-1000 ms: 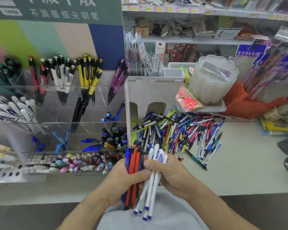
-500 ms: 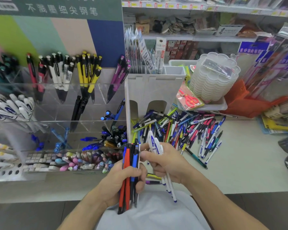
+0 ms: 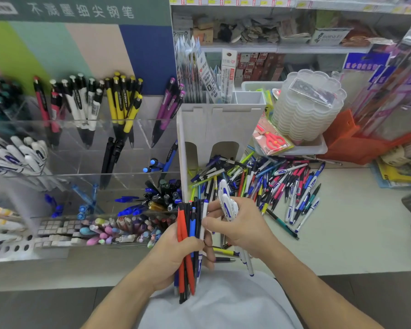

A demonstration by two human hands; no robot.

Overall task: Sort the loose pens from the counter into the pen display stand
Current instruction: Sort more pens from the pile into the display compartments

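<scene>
My left hand (image 3: 176, 255) grips an upright bundle of red, blue and black pens (image 3: 188, 233) over the counter's front edge. Right beside it, my right hand (image 3: 242, 229) holds several white pens with blue lettering (image 3: 228, 205), and its thumb and fingers touch a white pen at the bundle's right side. Behind the hands a heap of loose pens (image 3: 271, 184) lies spread on the pale counter (image 3: 354, 233). The clear acrylic pen display stand (image 3: 86, 153) rises at the left, with pens sorted by colour in its compartments.
A white divider box (image 3: 218, 124) stands between the stand and the heap. A stack of clear scalloped containers (image 3: 309, 108) sits in a white tray behind the heap, with packaged scissors (image 3: 271, 138) leaning on it. An orange holder (image 3: 356, 143) and packaged goods fill the right.
The white pens have left the left hand's bundle and now sit in my right hand, which lifted them apart. The left hand keeps the coloured bundle, raised slightly.
</scene>
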